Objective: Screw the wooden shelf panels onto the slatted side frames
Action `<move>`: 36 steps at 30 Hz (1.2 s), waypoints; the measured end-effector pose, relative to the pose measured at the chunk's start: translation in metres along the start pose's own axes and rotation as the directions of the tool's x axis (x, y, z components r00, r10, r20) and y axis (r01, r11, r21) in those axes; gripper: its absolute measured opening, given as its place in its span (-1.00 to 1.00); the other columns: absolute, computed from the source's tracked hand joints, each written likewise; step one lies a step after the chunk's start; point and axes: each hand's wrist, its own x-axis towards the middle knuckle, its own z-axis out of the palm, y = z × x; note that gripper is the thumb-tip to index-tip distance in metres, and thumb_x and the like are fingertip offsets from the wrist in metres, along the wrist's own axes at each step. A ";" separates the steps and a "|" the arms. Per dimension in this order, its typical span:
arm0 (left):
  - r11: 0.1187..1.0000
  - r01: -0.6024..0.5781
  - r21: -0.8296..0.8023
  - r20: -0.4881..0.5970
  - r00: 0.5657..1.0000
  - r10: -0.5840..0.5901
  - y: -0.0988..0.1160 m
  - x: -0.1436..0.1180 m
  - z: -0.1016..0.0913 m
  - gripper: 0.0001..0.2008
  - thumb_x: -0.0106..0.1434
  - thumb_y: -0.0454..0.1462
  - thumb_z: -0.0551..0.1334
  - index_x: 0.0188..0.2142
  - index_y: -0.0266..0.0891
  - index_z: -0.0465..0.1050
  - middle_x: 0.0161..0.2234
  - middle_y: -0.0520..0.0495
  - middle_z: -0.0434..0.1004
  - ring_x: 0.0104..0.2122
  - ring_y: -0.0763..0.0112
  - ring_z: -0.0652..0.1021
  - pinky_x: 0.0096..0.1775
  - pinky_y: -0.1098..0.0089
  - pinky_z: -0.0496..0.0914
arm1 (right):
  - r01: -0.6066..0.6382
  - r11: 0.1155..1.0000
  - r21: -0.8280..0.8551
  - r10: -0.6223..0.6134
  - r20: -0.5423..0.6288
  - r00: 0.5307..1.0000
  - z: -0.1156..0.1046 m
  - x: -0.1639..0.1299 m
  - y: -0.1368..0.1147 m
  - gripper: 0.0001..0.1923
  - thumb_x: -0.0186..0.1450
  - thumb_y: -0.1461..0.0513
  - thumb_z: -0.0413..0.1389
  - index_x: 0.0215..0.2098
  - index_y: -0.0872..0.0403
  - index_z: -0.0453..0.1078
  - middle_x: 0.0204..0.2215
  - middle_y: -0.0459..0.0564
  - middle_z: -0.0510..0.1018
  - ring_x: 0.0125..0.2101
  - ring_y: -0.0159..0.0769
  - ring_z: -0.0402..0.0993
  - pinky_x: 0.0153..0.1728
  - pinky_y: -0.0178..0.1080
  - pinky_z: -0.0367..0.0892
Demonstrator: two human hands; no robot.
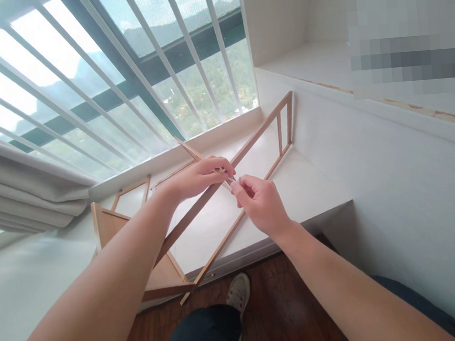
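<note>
A wooden frame of thin brown bars (254, 139) lies tilted on its side across the white window ledge. My left hand (206, 176) rests over the long upper bar, its fingers curled round the spot where a thinner wooden strip (188, 148) crosses it. Close beside it, my right hand (263, 202) is closed in a pinch at the same crossing. A small, shiny, metal-looking piece (232, 179) shows between the fingertips of both hands; its kind is too small to make out. Flat wooden panels (111, 227) join the frame at the left, partly behind my left forearm.
Behind the white ledge (303, 180) stands a window with white bars (189, 42). A grey curtain (27, 181) hangs at the left. To the right rises a white wall panel (389, 179) with a shelf above. My shoe (239, 293) is on the dark wood floor (273, 303).
</note>
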 end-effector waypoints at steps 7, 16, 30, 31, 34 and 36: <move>1.000 -0.013 0.027 0.004 1.000 0.013 -0.011 0.003 0.000 -0.74 0.38 -0.07 0.17 -0.13 -0.15 0.53 -0.13 -0.03 0.52 -0.06 0.25 0.49 0.05 0.28 0.36 | -0.010 1.000 -0.010 0.010 -0.035 0.999 -0.022 0.006 0.007 -0.61 0.45 0.02 0.04 -0.42 0.06 0.45 -0.64 -0.15 0.42 -0.60 -0.40 0.30 -0.52 -0.31 0.17; 0.998 -0.055 0.040 -0.006 0.998 0.055 -0.010 0.003 0.001 -0.74 0.38 -0.11 0.17 -0.12 -0.17 0.55 -0.15 -0.05 0.50 -0.08 0.27 0.49 0.04 0.29 0.35 | 0.087 0.996 -0.019 -0.087 -0.027 0.996 -0.024 -0.001 0.008 -0.75 0.44 0.05 0.09 -0.26 0.03 0.44 -0.60 -0.18 0.44 -0.60 -0.42 0.33 -0.51 -0.32 0.24; 0.998 -0.038 0.058 -0.026 0.999 0.040 -0.008 0.001 0.003 -0.76 0.37 -0.15 0.16 -0.12 -0.15 0.55 -0.15 -0.06 0.49 -0.07 0.26 0.48 0.05 0.26 0.35 | 0.273 0.959 -0.074 -0.278 -0.069 0.958 -0.022 -0.003 0.016 -0.88 0.42 0.21 0.13 -0.09 -0.02 0.47 -0.49 -0.19 0.51 -0.51 -0.43 0.42 -0.39 -0.33 0.34; 0.998 -0.038 0.059 -0.027 0.999 0.040 -0.008 0.002 0.003 -0.76 0.37 -0.15 0.16 -0.12 -0.15 0.55 -0.15 -0.06 0.49 -0.07 0.26 0.49 0.05 0.26 0.35 | 0.272 0.959 -0.074 -0.277 -0.067 0.958 -0.023 -0.002 0.017 -0.88 0.41 0.22 0.13 -0.09 -0.02 0.47 -0.49 -0.19 0.51 -0.51 -0.43 0.43 -0.38 -0.34 0.35; 0.998 -0.030 0.058 -0.032 0.999 0.032 -0.009 0.002 0.003 -0.75 0.37 -0.13 0.16 -0.12 -0.14 0.56 -0.15 -0.06 0.49 -0.09 0.27 0.50 0.05 0.25 0.36 | 0.257 0.963 -0.081 -0.262 -0.055 0.963 -0.025 -0.002 0.016 -0.86 0.40 0.23 0.15 -0.08 -0.02 0.47 -0.48 -0.19 0.51 -0.52 -0.44 0.41 -0.39 -0.34 0.34; 0.998 -0.029 0.058 -0.032 0.999 0.031 -0.010 0.002 0.003 -0.75 0.37 -0.12 0.16 -0.12 -0.13 0.56 -0.15 -0.06 0.49 -0.09 0.27 0.50 0.05 0.25 0.36 | 0.247 0.965 -0.084 -0.252 -0.053 0.966 -0.025 -0.003 0.016 -0.86 0.39 0.22 0.15 -0.08 -0.01 0.47 -0.49 -0.19 0.50 -0.52 -0.43 0.40 -0.39 -0.34 0.35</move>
